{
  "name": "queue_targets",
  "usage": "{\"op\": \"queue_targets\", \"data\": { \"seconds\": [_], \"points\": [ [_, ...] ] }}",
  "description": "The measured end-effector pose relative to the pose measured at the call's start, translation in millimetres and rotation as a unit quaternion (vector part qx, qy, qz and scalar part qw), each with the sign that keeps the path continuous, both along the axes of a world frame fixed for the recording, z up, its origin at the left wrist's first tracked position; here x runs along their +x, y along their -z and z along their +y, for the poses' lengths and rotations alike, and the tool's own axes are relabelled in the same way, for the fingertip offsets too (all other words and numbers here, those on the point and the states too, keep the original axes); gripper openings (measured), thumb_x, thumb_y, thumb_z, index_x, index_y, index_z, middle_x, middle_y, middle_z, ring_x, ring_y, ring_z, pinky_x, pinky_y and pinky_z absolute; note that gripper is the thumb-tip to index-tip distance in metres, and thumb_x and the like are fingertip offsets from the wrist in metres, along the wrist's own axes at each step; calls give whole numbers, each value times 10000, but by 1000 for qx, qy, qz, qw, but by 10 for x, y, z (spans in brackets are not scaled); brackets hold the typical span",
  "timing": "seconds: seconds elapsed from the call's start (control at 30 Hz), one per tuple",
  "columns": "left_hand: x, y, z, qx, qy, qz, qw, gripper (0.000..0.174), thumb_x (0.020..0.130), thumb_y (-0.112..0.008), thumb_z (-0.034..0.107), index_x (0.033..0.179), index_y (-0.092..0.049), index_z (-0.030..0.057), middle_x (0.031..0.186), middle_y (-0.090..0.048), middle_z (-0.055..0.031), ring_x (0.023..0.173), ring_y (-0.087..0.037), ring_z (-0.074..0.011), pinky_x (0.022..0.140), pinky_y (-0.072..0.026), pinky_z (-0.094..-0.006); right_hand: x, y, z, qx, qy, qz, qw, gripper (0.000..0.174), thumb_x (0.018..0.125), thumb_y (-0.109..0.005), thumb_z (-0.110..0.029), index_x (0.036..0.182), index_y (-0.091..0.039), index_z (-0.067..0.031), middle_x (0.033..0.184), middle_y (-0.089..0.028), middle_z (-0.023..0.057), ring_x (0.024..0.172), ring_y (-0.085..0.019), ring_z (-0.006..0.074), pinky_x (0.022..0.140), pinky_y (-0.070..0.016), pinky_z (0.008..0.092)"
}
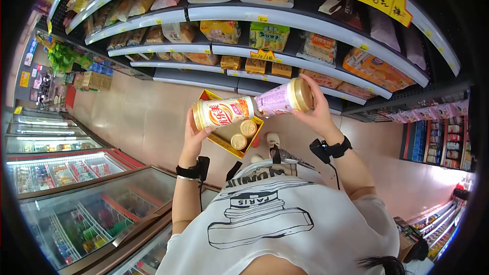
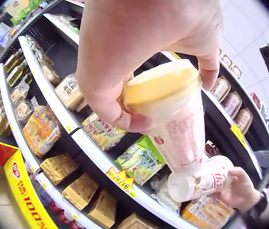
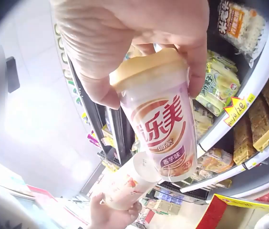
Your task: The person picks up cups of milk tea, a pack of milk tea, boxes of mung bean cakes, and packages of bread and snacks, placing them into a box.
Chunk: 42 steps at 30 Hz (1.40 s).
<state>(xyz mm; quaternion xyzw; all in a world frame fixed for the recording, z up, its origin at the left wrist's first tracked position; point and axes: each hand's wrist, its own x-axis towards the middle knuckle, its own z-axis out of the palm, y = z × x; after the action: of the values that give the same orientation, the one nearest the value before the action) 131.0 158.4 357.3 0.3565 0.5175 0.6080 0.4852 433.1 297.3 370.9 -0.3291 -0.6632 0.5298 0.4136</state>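
Observation:
Two milk tea cups are held up end to end over the aisle, their bottoms close together. My left hand (image 1: 192, 133) grips the white cup with orange and red print (image 1: 226, 112) by its gold lid. Thumb and fingers wrap that lid (image 2: 163, 86) in the left wrist view. My right hand (image 1: 320, 112) grips the purple taro-flavour cup (image 1: 277, 100) round its gold lid (image 3: 150, 67). Both cups lie tilted in the head view. Below them is a yellow box (image 1: 222, 145) with two more gold-lidded cups (image 1: 238, 141) in it.
Shelves (image 1: 305, 20) of packaged bread and snacks rise in front. Glass-topped freezers (image 1: 97, 214) line the left side. A shoe (image 1: 273, 141) shows on the floor beside the box. More stocked racks (image 1: 443, 142) stand at right.

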Motion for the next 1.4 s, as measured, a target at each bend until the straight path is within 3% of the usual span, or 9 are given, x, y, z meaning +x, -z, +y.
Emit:
{"op": "queue_targets", "data": {
  "seconds": [0.17, 0.3, 0.5, 0.63, 0.83, 1.0, 1.13, 1.27, 1.4],
  "points": [
    [-33, -65, -139, 28, 39, -13, 999, 790, 693, -654, 85, 1345, -216, -4, 1248, -437, -128, 1158, -449, -221, 970, -366, -329, 70, -137, -404, 12, 37, 29, 999, 778, 646, -708, -105, 1325, -334, -47, 1263, -422, 108, 1173, -414, 195, 985, -322, 318],
    [-68, 255, -260, 35, 55, -43, 997, 801, 710, -626, 89, 1374, -185, 14, 1313, -379, -130, 1211, -386, -236, 1013, -323, -360, 162, -40, -753, 20, 82, 75, 994, 779, 655, -709, -100, 1326, -320, -26, 1283, -392, 107, 1190, -385, 196, 1002, -299, 318],
    [222, 423, -271, 20, 121, -52, 991, 744, 719, -592, 73, 1364, -223, 34, 1281, -413, -118, 1176, -423, -218, 988, -346, -335, 512, -363, -1146, 26, 134, -7, 991, 774, 646, -711, -97, 1320, -335, -36, 1232, -414, 116, 1171, -402, 213, 996, -304, 321],
    [494, 314, -321, 0, 128, -63, 990, 727, 723, -574, 49, 1363, -229, 36, 1279, -416, -115, 1177, -422, -216, 986, -344, -324, 795, -352, -1250, 26, 170, 0, 985, 774, 646, -710, -100, 1321, -336, -40, 1236, -416, 119, 1172, -406, 213, 994, -312, 321],
    [897, 259, -277, -20, 147, -36, 988, 726, 720, -563, 33, 1362, -226, 30, 1270, -421, -130, 1168, -432, -217, 983, -346, -313, 1236, -303, -1213, 29, 189, 16, 981, 765, 645, -714, -110, 1311, -345, -34, 1235, -423, 123, 1173, -412, 219, 989, -321, 319],
    [1480, 200, -104, -7, 105, -54, 993, 707, 730, -551, 25, 1353, -219, 7, 1234, -452, -156, 1107, -495, -240, 934, -413, -350, 1921, -316, -908, 79, 165, -5, 983, 795, 645, -728, -96, 1330, -327, -51, 1262, -412, 95, 1180, -402, 188, 988, -311, 302],
    [2026, 249, 159, 8, 73, -72, 995, 699, 736, -542, 17, 1355, -217, 5, 1235, -453, -160, 1113, -494, -250, 944, -406, -360, 2613, -458, -652, 100, 181, -9, 978, 768, 640, -724, -95, 1309, -350, -35, 1239, -434, 108, 1161, -426, 200, 979, -330, 309],
    [2632, -36, 457, 36, 82, -36, 995, 723, 743, -538, 17, 1375, -187, 11, 1294, -400, -154, 1166, -442, -234, 977, -362, -323, 3216, -506, -470, 93, 205, 3, 974, 757, 649, -708, -63, 1311, -341, -24, 1238, -437, 104, 1153, -437, 187, 966, -349, 304],
    [2821, -172, 776, 71, 69, -37, 994, 796, 728, -633, 51, 1378, -174, 14, 1296, -396, -146, 1166, -441, -237, 954, -395, -343, 3569, -605, -357, 91, 214, 8, 973, 771, 662, -690, -34, 1332, -308, -21, 1253, -421, 90, 1150, -440, 169, 952, -364, 287]
  ]
}}
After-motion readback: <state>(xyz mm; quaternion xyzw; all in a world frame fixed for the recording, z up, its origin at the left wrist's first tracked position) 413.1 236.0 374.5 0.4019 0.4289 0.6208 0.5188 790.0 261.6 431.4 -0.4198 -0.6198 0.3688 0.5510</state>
